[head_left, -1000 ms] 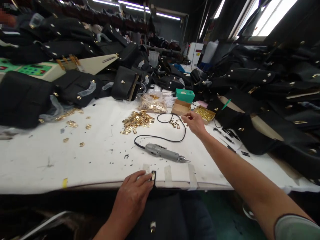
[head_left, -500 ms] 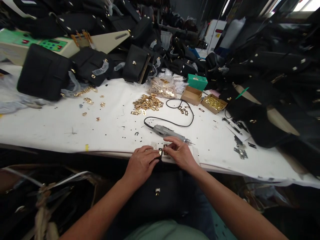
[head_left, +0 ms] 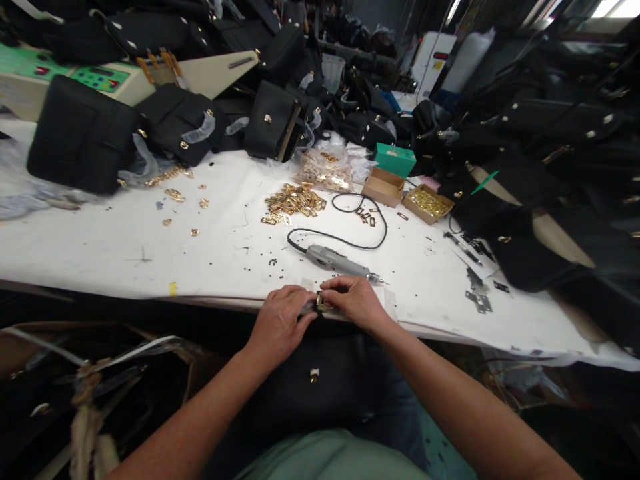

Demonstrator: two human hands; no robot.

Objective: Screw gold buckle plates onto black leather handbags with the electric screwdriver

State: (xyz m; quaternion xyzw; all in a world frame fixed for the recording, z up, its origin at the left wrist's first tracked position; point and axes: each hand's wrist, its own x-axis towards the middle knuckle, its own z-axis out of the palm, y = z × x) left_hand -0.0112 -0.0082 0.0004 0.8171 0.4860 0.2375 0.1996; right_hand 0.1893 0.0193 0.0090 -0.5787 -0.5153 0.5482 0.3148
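Note:
My right hand [head_left: 353,300] is closed in a pinch on a small gold metal plate [head_left: 321,301], a rectangular frame set against a black flap end at the table's front edge. From the other side, my left hand [head_left: 285,323] grips the black flap; its exact hold is partly hidden by the fingers. The flap appears to belong to the black bag [head_left: 325,383] on my lap, which carries a gold clasp [head_left: 314,375]. Just beyond my right hand lies a grey electric screwdriver [head_left: 340,261] with a black cord.
Gold plates are heaped in a pile [head_left: 295,202] mid-table, with small black screws scattered nearer. A cardboard box [head_left: 429,203] of gold parts stands beside a green box [head_left: 395,160]. Black bags [head_left: 83,137] crowd the back and both sides. A carton [head_left: 187,373] sits below left.
My right hand has moved slightly left, bringing the gold plate from beside the black flap end onto it. My left hand stays at the flap.

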